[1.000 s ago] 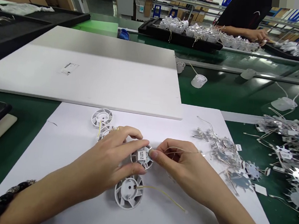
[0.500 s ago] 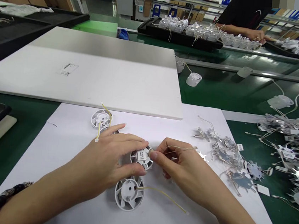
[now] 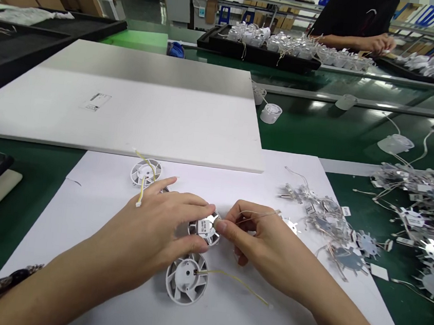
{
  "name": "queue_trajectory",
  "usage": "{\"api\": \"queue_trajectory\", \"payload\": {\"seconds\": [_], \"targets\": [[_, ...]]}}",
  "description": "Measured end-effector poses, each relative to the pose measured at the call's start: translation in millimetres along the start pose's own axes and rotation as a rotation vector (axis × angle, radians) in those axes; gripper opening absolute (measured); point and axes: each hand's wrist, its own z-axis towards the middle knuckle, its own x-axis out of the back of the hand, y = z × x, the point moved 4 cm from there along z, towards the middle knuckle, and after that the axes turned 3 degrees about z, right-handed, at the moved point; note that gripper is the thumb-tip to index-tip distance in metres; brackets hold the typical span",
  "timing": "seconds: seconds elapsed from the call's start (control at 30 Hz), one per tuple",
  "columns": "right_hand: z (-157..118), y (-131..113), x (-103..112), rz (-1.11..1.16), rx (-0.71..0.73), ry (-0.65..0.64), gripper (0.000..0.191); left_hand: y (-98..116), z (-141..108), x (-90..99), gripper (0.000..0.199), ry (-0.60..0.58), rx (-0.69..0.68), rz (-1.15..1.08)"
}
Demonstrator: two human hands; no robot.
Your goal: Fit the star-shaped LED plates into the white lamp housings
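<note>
We are seeing the left hand (image 3: 143,232) and right hand (image 3: 266,242) hiding most of a slotted plastic disc (image 3: 204,229), its label print (image 3: 204,227) too small to read. We are barely making out a second disc (image 3: 164,190) under the left hand, and the co-worker's hand (image 3: 377,43) is showing too small to tell what it is holding.

A white slotted plastic disc (image 3: 202,229) — label up (foil glinting)

Round white fitting (image 3: 186,279) blocking the near side, wired metal boards (image 3: 331,221) hemming the right (seemingly tangled)
</note>
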Motion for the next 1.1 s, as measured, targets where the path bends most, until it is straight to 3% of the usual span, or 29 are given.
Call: {"api": "queue_trajectory", "payload": {"seconds": [0.23, 0.43, 0.53, 0.67, 0.83, 1.1], "targets": [[-3.8, 2.3, 7.3, 0.026, 0.026, 0.0, 0.026, -0.1, -2.7, -0.4, 0.021, 0.042, -0.078, 0.098], [-3.0, 1.5, 8.3, -0.041, 0.098, 0.018, 0.025, 0.8, -2.1, 5.1, 0.036, 0.042, -0.105, 0.177], [-1.6, 2.1, 9.4, -0.051, 0.103, 0.018, 0.025, 2.7, -3.7, 8.9, 0.035, -0.003, -0.036, 0.165], [-0.5, 2.2, 10.6, -0.045, 0.086, 0.013, 0.025, 2.0, -2.0, 10.5, 0.047, 0.05, 0.08, 0.177], [-2.3, 1.7, 10.9, -0.006, 0.096, -0.002, 0.024, 1.8, 4.1, 5.4, 0.052, 0.093, -0.134, 0.175], [-0.6, 2.2, 15.2, -0.009, 0.046, -0.049, 0.025, 2.6, 5.4, 3.0, 0.068, 0.064, -0.185, 0.237]]}}
